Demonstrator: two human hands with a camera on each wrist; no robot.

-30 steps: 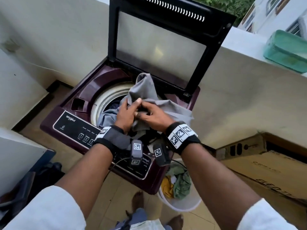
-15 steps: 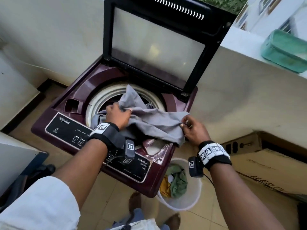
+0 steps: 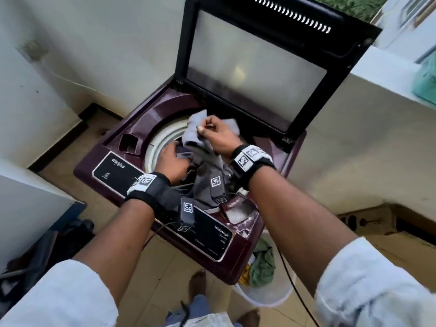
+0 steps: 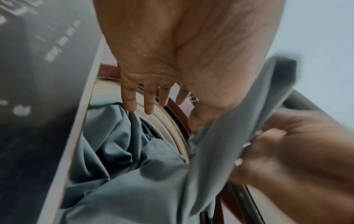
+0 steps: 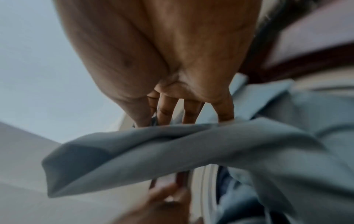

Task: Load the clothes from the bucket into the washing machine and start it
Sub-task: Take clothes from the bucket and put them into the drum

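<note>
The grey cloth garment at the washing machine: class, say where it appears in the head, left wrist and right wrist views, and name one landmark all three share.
Head: the grey cloth garment is at centre, over the drum opening.
Left wrist: it hangs on the right side.
Right wrist: it crosses the lower middle.
Shared landmark: the white round drum rim.

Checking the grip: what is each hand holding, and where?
Right hand pinches the grey garment at its raised upper edge; left hand holds nothing.
</note>
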